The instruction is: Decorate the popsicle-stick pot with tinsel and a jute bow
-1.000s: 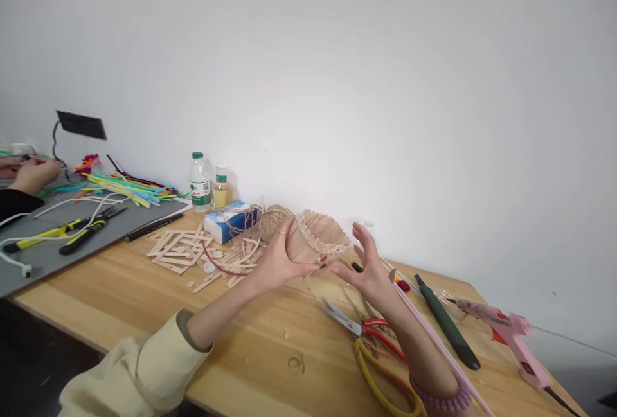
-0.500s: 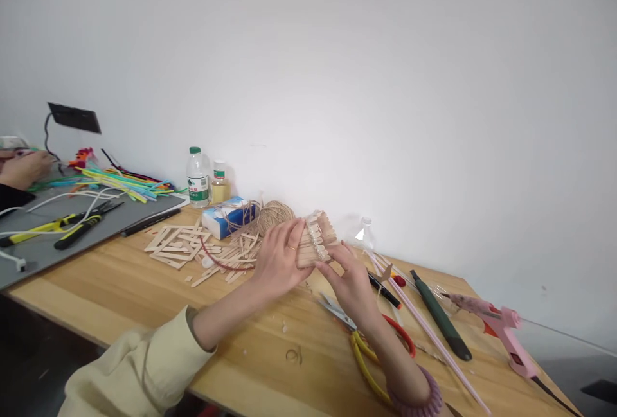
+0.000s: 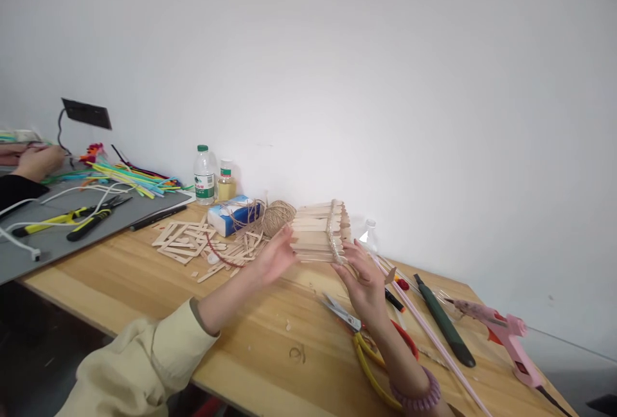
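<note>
Above the wooden table I hold a small craft-stick container (image 3: 315,230), its sticks set side by side and a pale, beaded-looking band round its right end. My left hand (image 3: 276,257) grips its left end, the thumb on the near side. The fingers and thumb of my right hand (image 3: 364,280) pinch its lower right edge by the band. Below my right wrist lie scissors (image 3: 341,310) with red and yellow handles. Behind my left hand sit a ball of twine (image 3: 278,216) and a pile of loose craft sticks (image 3: 186,241).
To the right lie a pink glue gun (image 3: 504,333), a green cutter (image 3: 443,320) and pink straws (image 3: 434,338). At the back stand a water bottle (image 3: 204,176), a small yellow bottle (image 3: 226,182) and a tissue pack (image 3: 234,216). Pliers (image 3: 89,224) and another person's hand (image 3: 41,163) are at left.
The craft-stick container has turned so more of its long side shows, with the band further right. My left hand has slid back to its left end. The view has shifted slightly.
</note>
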The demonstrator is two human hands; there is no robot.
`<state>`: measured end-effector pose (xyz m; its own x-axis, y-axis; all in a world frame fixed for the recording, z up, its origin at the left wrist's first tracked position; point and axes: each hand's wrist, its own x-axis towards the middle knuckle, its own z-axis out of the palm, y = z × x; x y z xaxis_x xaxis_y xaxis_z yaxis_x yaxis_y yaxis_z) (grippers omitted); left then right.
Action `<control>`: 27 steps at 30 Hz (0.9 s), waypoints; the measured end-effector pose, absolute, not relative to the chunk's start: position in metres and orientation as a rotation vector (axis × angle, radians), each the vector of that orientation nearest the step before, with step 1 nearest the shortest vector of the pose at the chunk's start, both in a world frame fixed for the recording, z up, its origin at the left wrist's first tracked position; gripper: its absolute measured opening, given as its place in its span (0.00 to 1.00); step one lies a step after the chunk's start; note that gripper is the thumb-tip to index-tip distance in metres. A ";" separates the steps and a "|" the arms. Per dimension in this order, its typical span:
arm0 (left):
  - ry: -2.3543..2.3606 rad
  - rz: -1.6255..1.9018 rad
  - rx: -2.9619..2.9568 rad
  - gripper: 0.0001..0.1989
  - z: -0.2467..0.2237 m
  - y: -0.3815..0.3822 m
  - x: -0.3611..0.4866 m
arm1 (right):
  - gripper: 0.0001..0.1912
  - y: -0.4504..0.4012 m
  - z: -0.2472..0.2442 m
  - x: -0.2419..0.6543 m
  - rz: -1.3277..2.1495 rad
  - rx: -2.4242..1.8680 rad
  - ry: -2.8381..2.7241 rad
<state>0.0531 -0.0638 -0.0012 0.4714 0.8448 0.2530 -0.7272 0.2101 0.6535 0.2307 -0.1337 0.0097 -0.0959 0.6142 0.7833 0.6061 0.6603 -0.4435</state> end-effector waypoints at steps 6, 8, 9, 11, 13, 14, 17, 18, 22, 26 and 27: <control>0.138 0.986 0.901 0.21 0.000 -0.063 0.045 | 0.05 -0.129 0.004 0.229 0.130 -1.008 -1.781; 0.161 1.098 0.926 0.27 -0.003 -0.061 0.046 | 0.17 -0.126 0.001 0.230 0.201 -1.056 -1.742; 0.178 1.151 0.941 0.32 -0.005 -0.060 0.047 | 0.23 -0.125 0.000 0.231 0.246 -1.080 -1.716; 0.212 1.254 0.982 0.39 -0.009 -0.059 0.050 | 0.27 -0.125 0.000 0.231 0.353 -1.107 -1.669; 0.226 1.305 1.018 0.43 -0.012 -0.059 0.054 | 0.23 -0.127 0.003 0.231 0.470 -1.094 -1.638; 0.223 1.314 1.038 0.44 -0.013 -0.059 0.055 | 0.21 -0.128 0.006 0.230 0.525 -1.077 -1.626; 0.199 1.317 1.094 0.47 -0.016 -0.061 0.059 | 0.16 -0.132 0.013 0.226 0.658 -1.017 -1.584; 0.192 1.315 1.106 0.47 -0.016 -0.062 0.060 | 0.15 -0.132 0.014 0.226 0.689 -1.001 -1.565; 0.196 1.291 1.137 0.48 -0.019 -0.061 0.061 | 0.12 -0.132 0.015 0.225 0.768 -0.953 -1.487; 0.226 1.249 1.155 0.51 -0.022 -0.056 0.060 | 0.10 -0.129 0.009 0.228 0.833 -0.921 -1.416; 0.226 1.245 1.146 0.51 -0.022 -0.055 0.060 | 0.10 -0.128 0.008 0.228 0.853 -0.913 -1.396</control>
